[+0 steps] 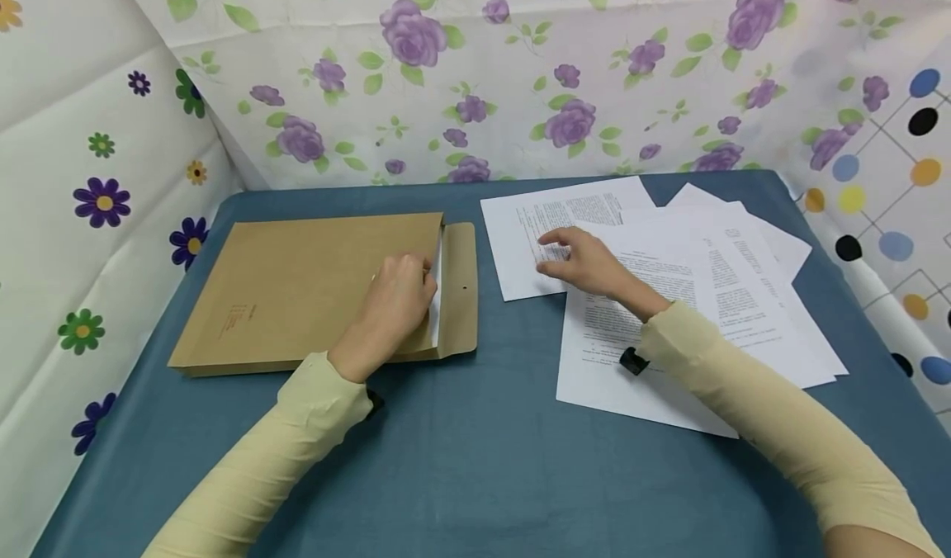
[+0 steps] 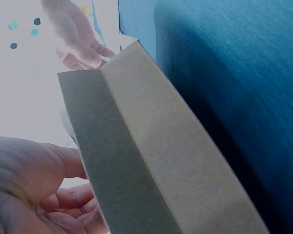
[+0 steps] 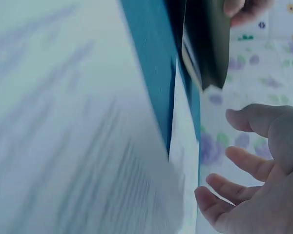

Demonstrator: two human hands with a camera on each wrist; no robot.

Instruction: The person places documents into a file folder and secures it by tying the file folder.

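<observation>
A brown kraft envelope (image 1: 312,290) is laid flat on the blue tabletop (image 1: 475,459), toward its left side, w/ the flap (image 1: 458,287) folded open to the right. A white edge of paper (image 1: 436,294) is seen at the envelope mouth, between body and flap. The left hand (image 1: 395,302) is rested on the envelope near the mouth, fingers curled at the opening; whether the white edge is actually pinched cannot be told from the head view. In the left wrist view the flap (image 2: 151,161) is seen close up beside the palm (image 2: 29,180), fingers loosely bent.

To the right, approx. several printed sheets (image 1: 691,294) are spread overlapping on the tabletop, well apart from the envelope. The right hand (image 1: 587,261) is held over the leftmost sheet (image 1: 520,252), fingers extended and relaxed, tips at or on the printed text; nothing is gripped. In the right wrist view the fingers (image 3: 249,163) are seen spread and open beside a blurred sheet (image 3: 78,136).

Both forearms are covered by pale yellow sleeves (image 1: 297,434). Floral cloth (image 1: 520,71) is hung behind and at the sides.
</observation>
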